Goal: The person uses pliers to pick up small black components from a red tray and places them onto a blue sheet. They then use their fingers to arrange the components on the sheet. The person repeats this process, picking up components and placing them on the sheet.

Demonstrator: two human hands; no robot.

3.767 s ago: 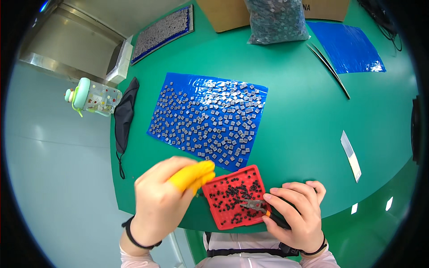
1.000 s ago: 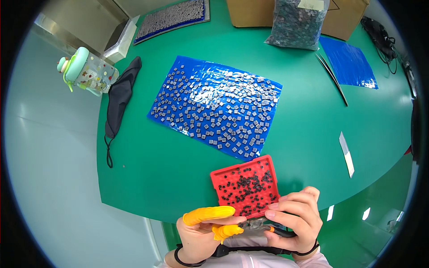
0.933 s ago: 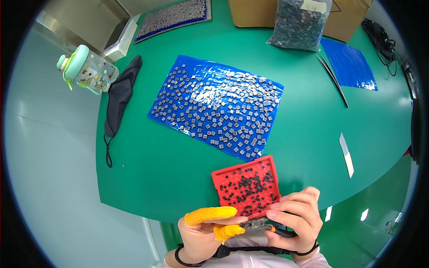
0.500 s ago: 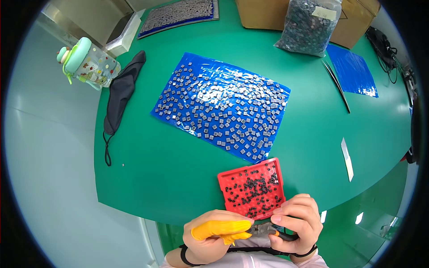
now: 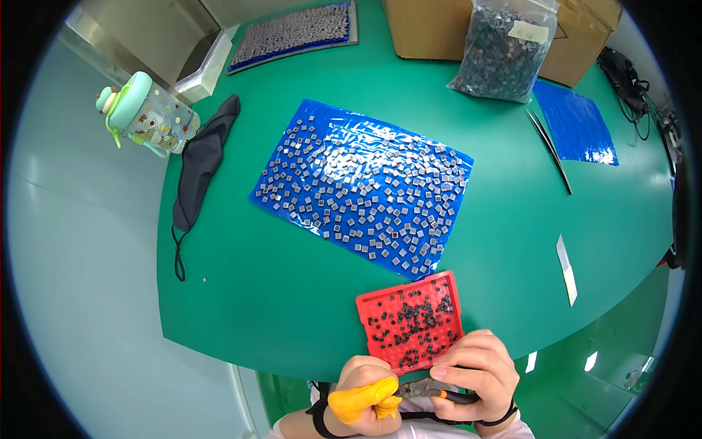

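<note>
My left hand (image 5: 363, 395) is closed at the lower edge, with yellow rubber covers (image 5: 358, 402) over its thumb and a fingertip. Whatever it pinches is too small or hidden to make out. My right hand (image 5: 479, 377) is wrapped round a pair of pliers (image 5: 461, 397) with black and orange handles. Their metal jaws point left, reaching the left fingertips. Just beyond both hands lies a shallow red tray (image 5: 371, 322) scattered with small black parts (image 5: 417, 318); the right fingers are close to its near right corner.
Past the tray, a blue sheet (image 5: 296, 214) carries many small grey squares. A black mask (image 5: 201, 164) and a bottle (image 5: 157, 121) lie left. Tweezers (image 5: 550, 150), a blade (image 5: 566, 271) and another blue sheet (image 5: 578, 121) are right. A filled bag (image 5: 501, 55) stands by a cardboard box (image 5: 428, 29).
My left hand has turned and its fingers have curled tighter at the plier jaws. My right hand keeps the pliers, shifted slightly left. The whole scene sits a little lower in view.
</note>
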